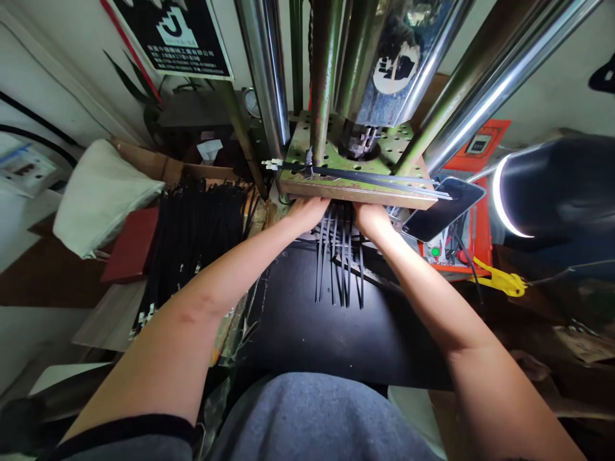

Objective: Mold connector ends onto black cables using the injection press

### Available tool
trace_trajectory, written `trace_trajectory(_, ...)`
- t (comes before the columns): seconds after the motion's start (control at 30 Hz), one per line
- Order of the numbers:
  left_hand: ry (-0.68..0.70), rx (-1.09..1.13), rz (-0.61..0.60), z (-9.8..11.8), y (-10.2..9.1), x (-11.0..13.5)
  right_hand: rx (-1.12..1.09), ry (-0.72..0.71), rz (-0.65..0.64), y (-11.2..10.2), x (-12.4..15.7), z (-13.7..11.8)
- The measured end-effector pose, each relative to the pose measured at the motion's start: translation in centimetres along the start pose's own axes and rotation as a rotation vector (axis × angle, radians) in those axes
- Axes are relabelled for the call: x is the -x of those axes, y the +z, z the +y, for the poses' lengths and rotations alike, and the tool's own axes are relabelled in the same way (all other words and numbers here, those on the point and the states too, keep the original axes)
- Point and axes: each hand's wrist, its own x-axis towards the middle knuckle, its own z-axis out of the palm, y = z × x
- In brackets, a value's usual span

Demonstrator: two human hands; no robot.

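While the person stood at the machine press (365, 83), the left hand (305, 214) and right hand (372, 221) reached under the edge of its green steel plate (355, 192), so I cannot tell if each grip was clenched. Black cable ties (339, 269) hung below them over the black desk (307, 333), and a larger pile of ties (192, 243) lay to the left.

High at upper left of the frame, on a black wall sign (169, 38), a large white logo resembling a letter J above lines of small white Chinese characters, too small to read with certainty. At far left, on a white and blue printed card (26, 168), only tiny blurred print. Near top center, on the chrome housing of the press (379, 70), a white sticker (396, 67) with a black fist-like mark and no legible lettering; at right, on an orange panel (494, 137), a small display (479, 143), unreadable.
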Motion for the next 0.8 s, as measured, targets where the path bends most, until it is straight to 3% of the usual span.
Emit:
trace_trajectory(0.13,0.012,-0.071,0.031,3.4,1.1,0.8,0.041,0.052,0.046,1.3,1.3,-2.7)
trace_trajectory(0.23,-0.009,-0.106,0.048,4.9,1.6,0.4,0.004,0.135,0.042,1.2,0.7,-2.9)
trace_trajectory(0.37,-0.007,-0.119,0.026,5.2,0.3,-0.1,-0.091,0.113,-0.053,-1.9,0.2,-2.4)
trace_trajectory(0.43,0.034,-0.087,0.031,4.6,-1.6,1.9,-0.124,0.057,-0.054,-4.3,3.4,-2.9)
trace_trajectory(0.5,0.123,0.060,0.002,3.5,-4.0,6.5,-0.203,-0.013,-0.087,-6.2,9.9,-3.8)
trace_trajectory(0.53,0.175,0.194,-0.061,2.9,-5.1,9.9,-0.364,-0.072,-0.174,-6.6,14.2,-4.2)
trace_trajectory(0.57,0.229,0.342,-0.201,2.3,-6.0,13.8,-0.534,-0.152,-0.391,-6.6,18.9,-4.5)
trace_trajectory(0.6,0.275,0.459,-0.414,1.7,-6.5,17.9,-0.650,-0.202,-0.686,-6.1,23.5,-4.7)
trace_trajectory(0.63,0.261,0.519,-0.601,1.2,-6.6,22.0,-0.698,-0.205,-0.901,-5.1,27.7,-4.6)
trace_trajectory(0.67,0.206,0.526,-0.755,0.7,-6.0,25.8,-0.674,-0.119,-1.009,-3.7,31.4,-4.5)
trace_trajectory(0.7,0.095,0.517,-0.808,0.4,-5.0,29.1,-0.625,0.051,-1.019,-1.9,34.3,-4.2)
trace_trajectory(0.77,-0.126,0.467,-0.787,-0.2,-1.5,33.7,-0.546,0.343,-0.788,2.0,37.8,-3.7)
trace_trajectory(0.8,-0.251,0.423,-0.702,-0.5,0.5,35.0,-0.521,0.444,-0.647,3.8,38.5,-3.5)
